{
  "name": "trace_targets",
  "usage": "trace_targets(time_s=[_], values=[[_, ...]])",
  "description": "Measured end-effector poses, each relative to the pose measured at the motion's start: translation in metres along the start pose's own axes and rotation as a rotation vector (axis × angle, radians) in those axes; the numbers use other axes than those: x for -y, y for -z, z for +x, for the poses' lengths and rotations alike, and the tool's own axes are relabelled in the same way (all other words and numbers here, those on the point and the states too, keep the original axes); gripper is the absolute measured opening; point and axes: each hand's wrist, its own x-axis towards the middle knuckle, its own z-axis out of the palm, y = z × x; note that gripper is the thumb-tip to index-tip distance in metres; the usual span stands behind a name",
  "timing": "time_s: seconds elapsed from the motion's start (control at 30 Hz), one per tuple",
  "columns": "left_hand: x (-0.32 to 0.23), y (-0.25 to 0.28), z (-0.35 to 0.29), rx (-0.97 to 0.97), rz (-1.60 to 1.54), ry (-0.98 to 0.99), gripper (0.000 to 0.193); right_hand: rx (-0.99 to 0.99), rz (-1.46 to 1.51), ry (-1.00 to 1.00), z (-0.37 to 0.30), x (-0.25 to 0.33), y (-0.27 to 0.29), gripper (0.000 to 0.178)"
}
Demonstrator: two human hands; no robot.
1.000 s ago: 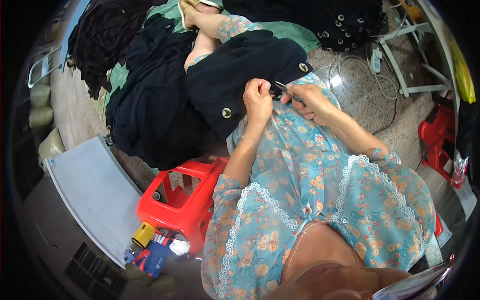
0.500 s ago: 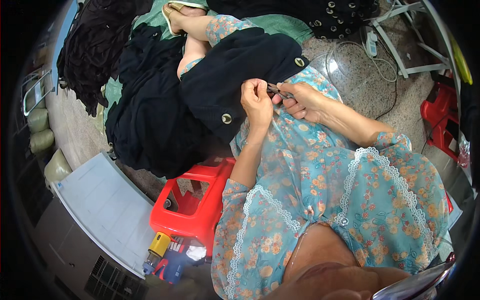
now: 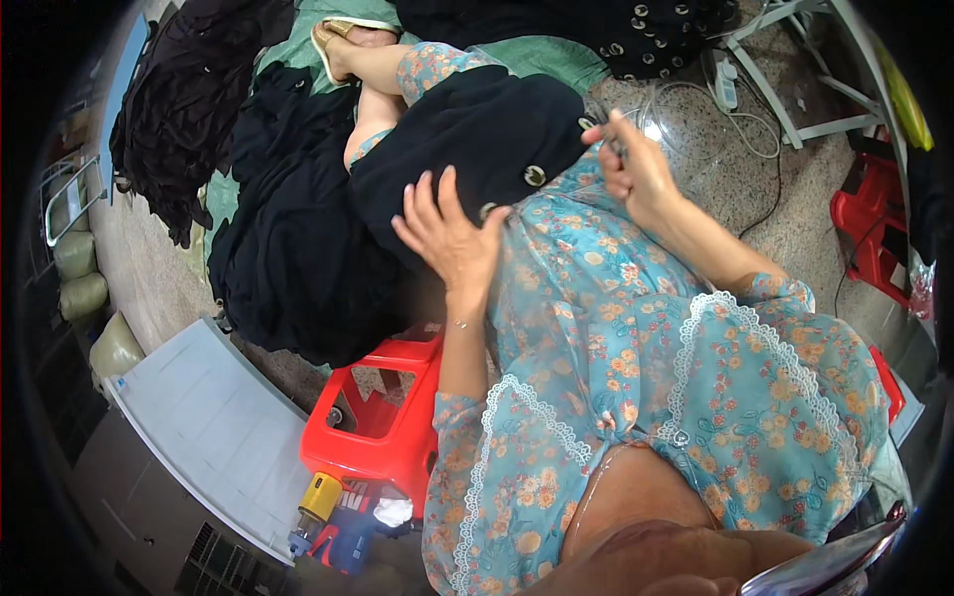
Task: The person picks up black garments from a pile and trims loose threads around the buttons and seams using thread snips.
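Black cloth (image 3: 467, 129), a garment by its look, lies over my lap with several round pale-and-dark buttons (image 3: 535, 176) on it. My left hand (image 3: 452, 236) rests on the cloth with fingers spread, its thumb near one button at the cloth's edge. Off to the right, beyond the cloth's edge, my right hand (image 3: 644, 181) is raised and closed around small grey metal thread snips (image 3: 620, 147). Blur and the fingers partly hide the snips.
Left of my legs lie dark cloth heaps (image 3: 288, 228) on green sheeting. A red stool (image 3: 373, 452) stands at my left by a white panel (image 3: 209, 427). To the right are a power strip (image 3: 726, 84) with cables, a metal frame (image 3: 785, 99) and another red stool (image 3: 870, 223).
My hands have parted from a close pinch. The left has opened and moved left and down onto the cloth; the right has swung right and upward with the snips. The cloth has shifted, showing more buttons.
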Motion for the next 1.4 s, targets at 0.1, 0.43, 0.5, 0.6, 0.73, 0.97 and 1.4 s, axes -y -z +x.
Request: trace_targets(time_s=[0.1, 0.43, 0.5, 0.6, 0.73, 0.97, 1.4], values=[[0.041, -0.006, -0.023, -0.022, -0.108, -0.019, 0.023, -0.033, 0.076, 0.114, 0.014, 0.017, 0.019, 0.048], [0.109, 0.080, -0.025, 0.113, -0.250, 0.247, 0.022, 0.147, -0.084, 0.231, 0.025, 0.012, 0.007, 0.038], [0.092, 0.070, -0.026, -0.038, -0.023, 0.138, 0.033, 0.203, -0.237, 0.210, 0.024, 0.004, -0.010, 0.026], [0.041, 0.049, -0.017, -0.166, -0.194, -0.006, 0.024, 0.225, -0.334, 0.191, 0.038, -0.013, -0.020, 0.024], [-0.025, -0.001, -0.002, -0.041, -0.620, -0.131, 0.027, 0.173, -0.406, 0.274, 0.039, -0.011, -0.033, 0.022], [-0.026, -0.033, 0.004, 0.055, -0.391, -0.065, 0.030, 0.183, -0.374, 0.301, 0.042, -0.017, -0.031, 0.022], [-0.023, -0.028, -0.012, 0.088, -0.465, 0.053, 0.024, 0.193, -0.409, 0.340, 0.045, -0.023, -0.030, 0.022]])
